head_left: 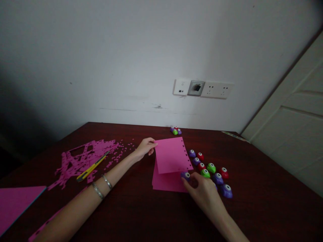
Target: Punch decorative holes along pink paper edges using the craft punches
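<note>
My left hand [146, 147] pinches the upper left corner of a pink paper sheet [170, 154]. A row of small punched holes runs down the sheet's right edge, and more pink sheets [164, 182] lie beneath it. Between the thumb and fingers of my right hand [205, 191] is a small purple craft punch [185, 175], near the sheet's lower right corner. Whether paper sits in its slot cannot be made out. Beside that hand stand several like punches: green [211, 167], red [223, 172] and purple [226, 191].
Pink paper offcuts [75, 161] and tiny punched bits [117, 156] lie at left, with a yellow utility knife [93, 167] among them. A pink stack [19, 205] is at the near left edge. More punches [175, 130] sit by the wall, and a ruler-like strip [236, 136] lies back right.
</note>
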`<state>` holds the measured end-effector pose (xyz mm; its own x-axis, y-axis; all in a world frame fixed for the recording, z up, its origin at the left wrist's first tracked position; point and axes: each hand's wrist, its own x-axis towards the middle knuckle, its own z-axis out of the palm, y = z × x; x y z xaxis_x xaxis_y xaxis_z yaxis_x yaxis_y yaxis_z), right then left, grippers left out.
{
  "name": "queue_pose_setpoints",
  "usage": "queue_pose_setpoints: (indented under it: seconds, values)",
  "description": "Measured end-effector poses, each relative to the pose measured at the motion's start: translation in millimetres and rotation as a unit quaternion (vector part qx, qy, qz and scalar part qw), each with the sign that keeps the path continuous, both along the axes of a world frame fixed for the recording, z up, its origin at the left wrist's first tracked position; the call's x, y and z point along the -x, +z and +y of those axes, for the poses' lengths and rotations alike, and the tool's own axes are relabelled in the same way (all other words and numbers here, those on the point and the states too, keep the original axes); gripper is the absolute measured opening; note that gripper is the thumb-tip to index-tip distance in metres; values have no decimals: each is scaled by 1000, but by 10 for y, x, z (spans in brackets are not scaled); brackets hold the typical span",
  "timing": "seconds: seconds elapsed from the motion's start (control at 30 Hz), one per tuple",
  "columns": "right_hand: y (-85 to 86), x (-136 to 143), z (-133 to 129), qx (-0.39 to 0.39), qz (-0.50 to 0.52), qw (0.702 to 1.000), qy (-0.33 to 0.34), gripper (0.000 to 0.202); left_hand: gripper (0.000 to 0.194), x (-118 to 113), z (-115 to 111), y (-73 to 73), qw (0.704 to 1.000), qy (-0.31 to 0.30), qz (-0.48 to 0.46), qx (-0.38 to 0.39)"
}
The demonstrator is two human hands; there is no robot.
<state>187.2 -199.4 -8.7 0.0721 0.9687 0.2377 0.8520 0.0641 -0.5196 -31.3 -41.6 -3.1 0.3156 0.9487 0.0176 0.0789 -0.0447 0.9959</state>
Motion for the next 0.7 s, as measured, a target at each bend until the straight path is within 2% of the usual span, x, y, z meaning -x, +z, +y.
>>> queue_pose_setpoints:
  seconds: [0.23, 0.7]
  values:
    - [2, 28, -13, -5, -46, 999, -6, 25, 8, -21, -17, -8, 1000, 2, -7, 14]
    - [25, 27, -20, 12, -57, 998, -18, 26, 10, -10, -22, -20, 999, -4, -21, 29]
